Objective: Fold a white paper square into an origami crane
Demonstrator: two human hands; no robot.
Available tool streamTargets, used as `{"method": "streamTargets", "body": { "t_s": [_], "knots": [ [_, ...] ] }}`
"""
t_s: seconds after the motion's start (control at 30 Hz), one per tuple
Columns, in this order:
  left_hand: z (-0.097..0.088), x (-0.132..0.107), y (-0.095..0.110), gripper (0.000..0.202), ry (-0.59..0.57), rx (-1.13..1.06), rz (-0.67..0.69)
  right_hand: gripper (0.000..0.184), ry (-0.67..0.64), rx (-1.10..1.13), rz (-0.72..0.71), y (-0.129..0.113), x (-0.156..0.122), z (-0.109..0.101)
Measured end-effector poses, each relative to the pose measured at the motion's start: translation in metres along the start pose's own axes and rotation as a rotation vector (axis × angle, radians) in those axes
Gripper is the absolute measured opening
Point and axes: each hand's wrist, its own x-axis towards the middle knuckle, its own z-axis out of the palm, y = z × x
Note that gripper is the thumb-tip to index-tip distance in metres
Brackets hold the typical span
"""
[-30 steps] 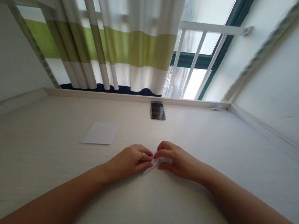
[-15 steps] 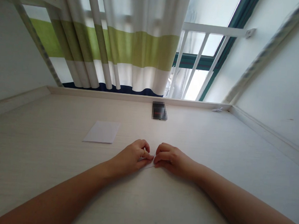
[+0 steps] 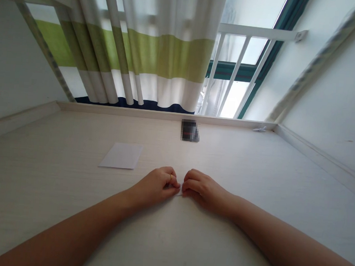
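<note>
My left hand, with a ring on one finger, is closed in a pinch near the middle of the white desk. Facing it, my right hand is pinched as well. Between the fingertips shows a small bit of white paper, gripped from both sides; most of it is hidden by my fingers. To the left and farther back lies a stack of square white paper, flat and touched by neither hand.
A dark pixelated object sits by the desk's back ledge. A small white folded piece lies at the back right corner. Behind the desk hang a striped curtain and a white railing.
My left fingers have shifted slightly along the paper, and less of it shows below them. My right hand stays almost in place. The view has tilted very slightly.
</note>
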Motion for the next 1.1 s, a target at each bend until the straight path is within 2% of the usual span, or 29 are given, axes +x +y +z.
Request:
{"method": "streamTargets", "body": {
  "t_s": [0.4,0.7,1.1],
  "knots": [
    [-0.0050,0.0024,-0.0012,0.018,-0.084,-0.018,0.034,0.014,-0.003,-0.088,0.010,-0.0039,0.0035,0.0034],
    [-0.0058,0.0023,-0.0030,0.019,-0.115,-0.025,0.059,0.011,0.023,-0.062,0.055,-0.0017,0.0062,0.0046],
    [-0.0066,0.0023,-0.0034,0.021,-0.121,-0.001,0.066,0.012,-0.011,-0.030,0.073,0.0001,0.0096,0.0019]
  ]
}}
